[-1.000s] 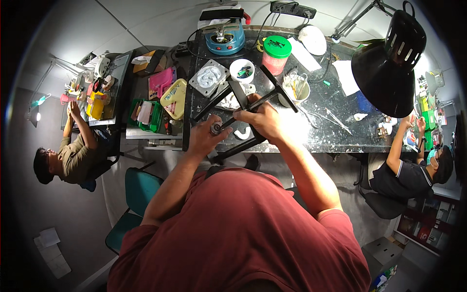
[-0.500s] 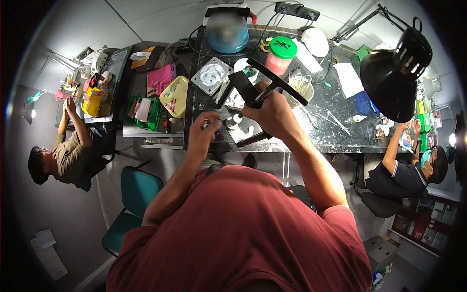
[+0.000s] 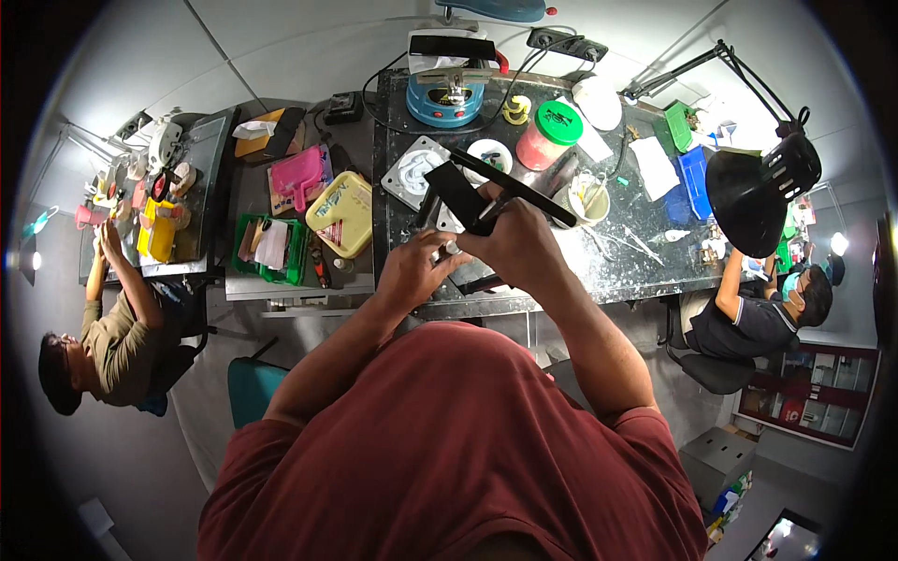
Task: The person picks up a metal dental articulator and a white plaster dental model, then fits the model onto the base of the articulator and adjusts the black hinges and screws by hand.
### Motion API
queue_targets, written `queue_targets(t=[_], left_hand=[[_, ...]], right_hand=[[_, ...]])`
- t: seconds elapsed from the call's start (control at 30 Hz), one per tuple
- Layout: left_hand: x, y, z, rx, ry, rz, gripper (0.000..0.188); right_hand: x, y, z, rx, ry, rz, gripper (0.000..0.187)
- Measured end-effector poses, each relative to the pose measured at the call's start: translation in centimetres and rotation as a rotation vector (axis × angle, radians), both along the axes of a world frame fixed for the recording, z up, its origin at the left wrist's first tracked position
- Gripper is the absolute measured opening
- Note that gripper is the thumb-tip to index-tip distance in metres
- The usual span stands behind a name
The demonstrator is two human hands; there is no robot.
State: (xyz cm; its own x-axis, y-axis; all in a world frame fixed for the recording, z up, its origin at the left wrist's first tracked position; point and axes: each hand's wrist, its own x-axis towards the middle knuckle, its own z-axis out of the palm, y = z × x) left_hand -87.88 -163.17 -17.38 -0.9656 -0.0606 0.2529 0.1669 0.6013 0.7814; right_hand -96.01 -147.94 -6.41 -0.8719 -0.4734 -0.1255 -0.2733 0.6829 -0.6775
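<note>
My right hand (image 3: 516, 238) grips a black frame (image 3: 458, 196) made of a flat plate and a long bar, tilted above the near edge of the workbench. My left hand (image 3: 412, 269) has come up close against it, with the fingers curled together. A small white tip (image 3: 452, 248) shows at those fingers; what they hold is mostly hidden. Behind the frame lie a square metal plate with white material (image 3: 423, 172) and a white bowl (image 3: 489, 155).
A red jar with a green lid (image 3: 550, 136), a cup of tools (image 3: 585, 198) and a blue machine (image 3: 445, 101) stand on the dark bench. A black lamp (image 3: 760, 182) overhangs its right side. At left are a yellow tray (image 3: 339, 215) and a green basket (image 3: 271, 251). Co-workers sit on both sides.
My left hand has moved right and closed in beside my right hand at the black frame. The frame stays in my right hand. The whole view has shifted slightly.
</note>
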Motion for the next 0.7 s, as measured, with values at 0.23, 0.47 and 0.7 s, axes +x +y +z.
queue_targets(t=[0.23, 0.47, 0.7], left_hand=[[1.0, -11.2, -0.8, 0.621, -0.108, 0.435, 0.023], [1.8, -20.8, -1.8, 0.336, -0.050, 0.638, 0.034], [3.1, -22.5, -3.4, 0.309, -0.007, 0.750, 0.032]], right_hand=[[-2.5, -1.8, 3.6, 0.014, -0.054, -0.155, 0.052], [-7.9, -11.5, 2.4, -0.178, 0.261, 0.057, 0.046], [-15.8, -28.0, -6.2, -0.138, 0.141, 0.081, 0.052]])
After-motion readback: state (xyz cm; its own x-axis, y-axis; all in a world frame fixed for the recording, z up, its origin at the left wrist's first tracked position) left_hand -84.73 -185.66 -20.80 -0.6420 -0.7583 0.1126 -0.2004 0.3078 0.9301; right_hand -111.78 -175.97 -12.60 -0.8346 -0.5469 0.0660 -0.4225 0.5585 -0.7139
